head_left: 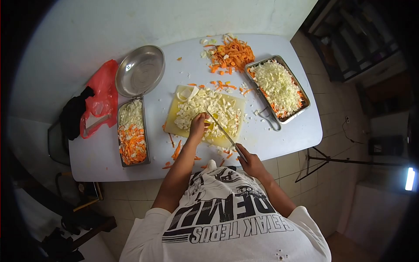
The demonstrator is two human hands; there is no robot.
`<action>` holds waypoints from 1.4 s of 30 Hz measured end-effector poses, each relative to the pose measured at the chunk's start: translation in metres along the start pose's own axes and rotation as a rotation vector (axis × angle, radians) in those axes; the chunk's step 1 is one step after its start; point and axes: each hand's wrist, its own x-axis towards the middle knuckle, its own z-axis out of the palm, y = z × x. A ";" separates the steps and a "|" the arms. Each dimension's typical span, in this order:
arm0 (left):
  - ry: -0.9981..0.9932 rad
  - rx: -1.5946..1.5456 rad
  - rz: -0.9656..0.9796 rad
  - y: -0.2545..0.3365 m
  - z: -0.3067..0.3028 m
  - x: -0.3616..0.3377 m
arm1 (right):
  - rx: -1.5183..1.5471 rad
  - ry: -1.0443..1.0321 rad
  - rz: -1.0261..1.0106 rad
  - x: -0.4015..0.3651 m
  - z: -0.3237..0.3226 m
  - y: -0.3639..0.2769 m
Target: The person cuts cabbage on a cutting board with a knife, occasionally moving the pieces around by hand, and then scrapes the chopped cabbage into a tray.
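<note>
Chopped pale cabbage (195,107) is heaped over a yellowish cutting board (171,125) in the middle of the table. My right hand (252,163) is wrapped round the handle of a long knife (223,131), whose blade points up and left across the cabbage. Near the blade's tip, my left hand (199,126) rests on the cabbage with its fingers bent together; what lies under them is hidden. Orange carrot strips (176,149) are scattered along the board's near side.
A tray of shredded cabbage and carrot (279,89) stands right, beside scissors handles (270,118). Carrot peelings (235,54) lie at the back. Left are a narrow mixed-vegetable tray (132,133), a metal bowl (139,71) and a red plastic bag (101,94).
</note>
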 end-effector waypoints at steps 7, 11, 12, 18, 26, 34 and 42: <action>-0.136 -0.312 -0.103 -0.003 -0.006 -0.007 | 0.017 -0.054 0.008 0.005 0.001 -0.004; -0.136 -0.359 -0.103 -0.008 -0.010 -0.006 | 0.022 -0.091 0.029 0.004 -0.002 -0.008; -0.141 -0.369 -0.106 -0.009 -0.011 -0.006 | 0.023 -0.111 0.055 0.003 -0.003 -0.010; -0.060 -0.401 -0.134 -0.021 -0.012 -0.002 | 0.044 -0.104 0.041 0.001 -0.001 -0.011; 0.291 0.606 0.312 -0.032 -0.021 0.006 | 0.034 -0.034 0.080 0.000 -0.001 0.011; 0.201 0.922 0.543 -0.008 0.000 -0.006 | -0.033 -0.057 0.129 -0.005 -0.008 0.011; 0.214 0.930 0.465 -0.009 0.008 -0.012 | -0.050 -0.057 0.086 -0.013 0.001 0.012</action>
